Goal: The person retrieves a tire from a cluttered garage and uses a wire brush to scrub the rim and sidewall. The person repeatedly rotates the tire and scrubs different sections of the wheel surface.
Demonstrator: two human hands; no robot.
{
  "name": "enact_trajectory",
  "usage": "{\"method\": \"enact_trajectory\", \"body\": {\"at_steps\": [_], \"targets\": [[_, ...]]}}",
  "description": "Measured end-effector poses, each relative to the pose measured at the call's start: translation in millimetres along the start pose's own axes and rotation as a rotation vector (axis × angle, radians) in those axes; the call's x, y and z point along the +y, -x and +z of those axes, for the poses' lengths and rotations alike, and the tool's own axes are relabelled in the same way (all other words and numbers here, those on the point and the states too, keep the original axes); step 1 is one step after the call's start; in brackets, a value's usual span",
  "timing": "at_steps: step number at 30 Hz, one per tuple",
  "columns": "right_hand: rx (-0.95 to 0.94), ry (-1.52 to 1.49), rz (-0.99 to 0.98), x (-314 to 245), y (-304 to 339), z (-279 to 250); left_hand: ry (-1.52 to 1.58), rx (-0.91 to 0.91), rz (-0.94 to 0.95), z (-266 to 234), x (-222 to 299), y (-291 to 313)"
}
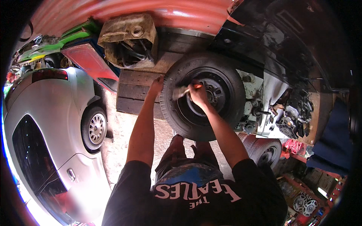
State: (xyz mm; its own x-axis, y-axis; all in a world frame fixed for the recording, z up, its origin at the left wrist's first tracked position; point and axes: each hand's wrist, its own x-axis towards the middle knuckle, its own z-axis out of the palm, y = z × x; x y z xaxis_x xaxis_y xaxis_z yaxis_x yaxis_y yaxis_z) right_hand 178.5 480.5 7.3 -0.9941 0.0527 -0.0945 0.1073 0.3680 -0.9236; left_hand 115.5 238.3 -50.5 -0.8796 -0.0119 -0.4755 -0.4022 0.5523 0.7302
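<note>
Black tyre, brush-like tool in right hand

Both forearms reach away from the near side, left arm nearly straight, right angled inward to the left. Left hand (156, 86) touches the left tread of the tyre (202, 130); finger opening can't tell. Right hand (198, 96) closed around the brush-like tool (184, 91), blurred head pointing left, over the rim (227, 92). Tyre is centre, at the wooden bench (135, 94). Pale upside-down lettering (198, 190) on the dark shirt (147, 205).
</note>
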Motion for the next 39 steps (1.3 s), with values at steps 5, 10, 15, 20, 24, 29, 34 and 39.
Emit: {"method": "enact_trajectory", "body": {"at_steps": [5, 10, 15, 20, 24, 29, 34, 39], "targets": [[0.226, 0.243, -0.152, -26.9, -35.8, -33.0, -0.096, -0.055, -0.052, -12.8, 20.9, -18.4], [0.31, 0.125, -0.072, -16.7, -20.3, -16.4, -0.11, -0.123, -0.135, -17.8, 39.0, -21.7], [-0.111, 0.408, 0.021, -9.0, -5.8, -26.5, -0.133, -0.102, -0.096, -20.9, 31.6, -25.3], [0.488, 0.206, -0.043, -34.7, -35.5, -33.0, -0.029, -0.123, 0.072, -9.8, 33.8, -33.9], [-0.144, 0.267, 0.296, 18.8, -12.5, -6.1, -0.073, -0.177, 0.114, 11.6, 77.0, -41.0], [0.249, 0.109, 0.168, -16.1, -32.1, -45.5, -0.15, -0.199, 0.071, 3.1, 66.0, -63.2], [0.566, 0.272, -0.134, -0.1, -36.7, -21.4, -0.077, -0.327, -0.006, 15.6, 44.0, -67.9], [-0.058, 0.378, 0.136, -9.7, -32.8, 1.5, -0.34, -0.263, -0.057, 25.9, 34.5, -65.4]]}}
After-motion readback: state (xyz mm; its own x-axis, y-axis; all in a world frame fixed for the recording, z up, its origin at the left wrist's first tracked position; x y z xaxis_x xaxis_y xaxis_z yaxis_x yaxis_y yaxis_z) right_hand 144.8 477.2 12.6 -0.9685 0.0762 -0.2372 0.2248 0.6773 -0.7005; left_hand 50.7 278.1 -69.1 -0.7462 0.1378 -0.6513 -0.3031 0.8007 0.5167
